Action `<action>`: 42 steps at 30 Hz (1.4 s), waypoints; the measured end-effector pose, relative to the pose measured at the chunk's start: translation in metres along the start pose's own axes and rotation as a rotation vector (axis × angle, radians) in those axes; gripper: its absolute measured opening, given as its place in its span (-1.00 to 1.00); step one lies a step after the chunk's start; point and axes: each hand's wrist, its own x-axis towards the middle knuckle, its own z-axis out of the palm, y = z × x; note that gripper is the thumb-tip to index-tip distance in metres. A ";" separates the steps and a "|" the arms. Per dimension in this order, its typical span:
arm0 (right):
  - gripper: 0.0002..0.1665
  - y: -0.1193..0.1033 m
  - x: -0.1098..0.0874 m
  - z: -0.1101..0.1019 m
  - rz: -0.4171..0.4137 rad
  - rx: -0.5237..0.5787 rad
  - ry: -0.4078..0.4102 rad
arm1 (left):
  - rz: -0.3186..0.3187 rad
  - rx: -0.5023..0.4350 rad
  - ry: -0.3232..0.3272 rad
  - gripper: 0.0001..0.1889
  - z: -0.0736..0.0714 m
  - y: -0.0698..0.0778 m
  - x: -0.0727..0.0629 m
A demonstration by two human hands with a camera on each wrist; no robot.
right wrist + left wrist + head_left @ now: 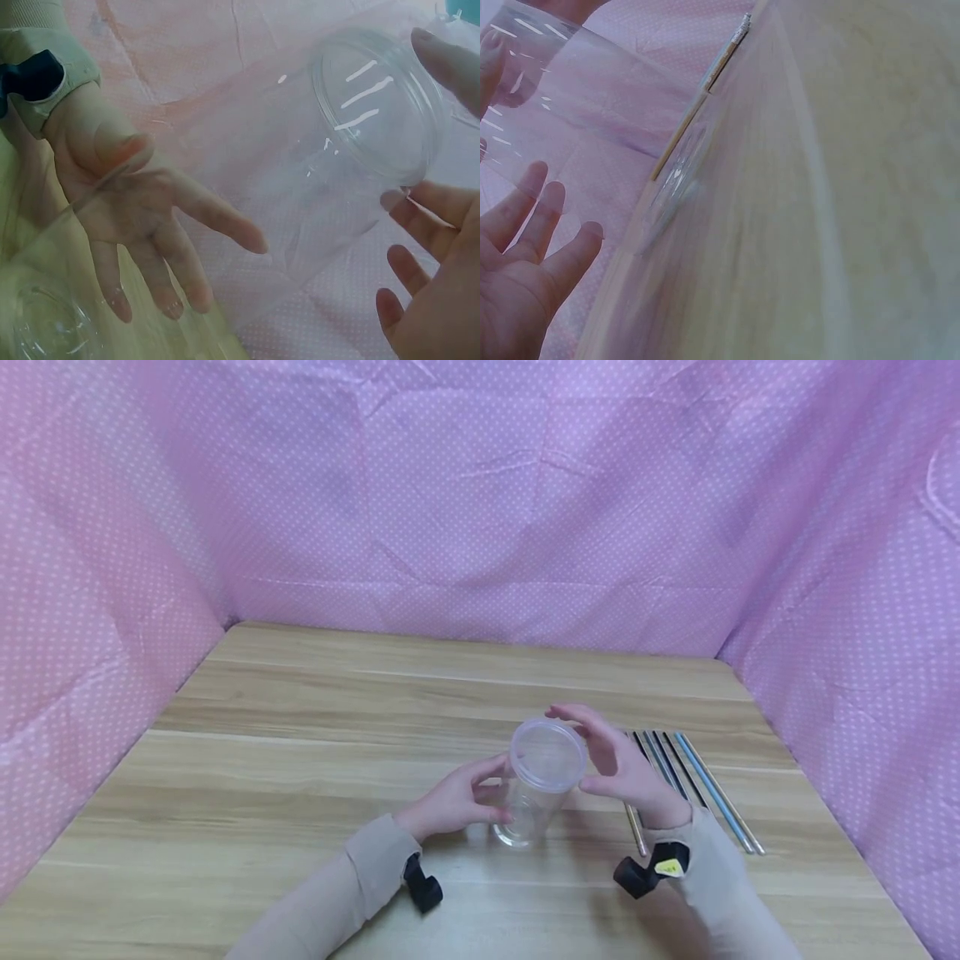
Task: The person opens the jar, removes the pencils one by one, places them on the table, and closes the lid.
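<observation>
A tall see-through jar (pixel 522 810) with a round rimmed top (pixel 547 756) stands upright on the wooden table. At its left side is my left hand (pixel 457 797), with the thumb in front and the index finger toward the back. Seen through the jar in the right wrist view, the left hand (pixel 135 202) has its fingers spread and mostly straight. My right hand (pixel 626 768) is beside the rimmed top, fingers parted. In the right wrist view, the right hand's (pixel 442 262) fingertips are close to the rim; whether they touch it I cannot tell.
Several slim rods (pixel 712 785) in black, blue and gold tones lie roughly side by side on the table (pixel 300 735), partly behind the right hand and wrist. Pink dotted cloth (pixel 480 510) hangs round the table's back and sides. Each wrist wears a black strap (pixel 423 883).
</observation>
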 end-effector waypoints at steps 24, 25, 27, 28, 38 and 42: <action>-0.13 -0.003 -0.003 0.009 0.081 0.002 0.112 | 0.003 0.018 -0.008 -0.11 0.000 -0.002 0.000; -0.13 -0.004 -0.004 0.010 0.078 -0.027 0.131 | 0.005 0.020 -0.009 -0.11 0.000 -0.002 0.000; -0.14 -0.006 -0.005 0.013 0.076 -0.085 0.175 | 0.005 0.026 -0.009 -0.11 0.000 -0.002 0.000; -0.15 -0.008 -0.006 0.015 0.080 -0.112 0.202 | 0.007 0.026 -0.008 -0.11 0.000 -0.002 0.000; -0.11 -0.017 -0.010 0.041 0.116 -0.444 0.465 | 0.000 0.019 -0.003 -0.11 0.000 -0.001 0.000; 0.04 -0.014 -0.011 0.039 0.123 -0.397 0.439 | -0.008 0.023 -0.005 -0.11 0.000 -0.002 0.000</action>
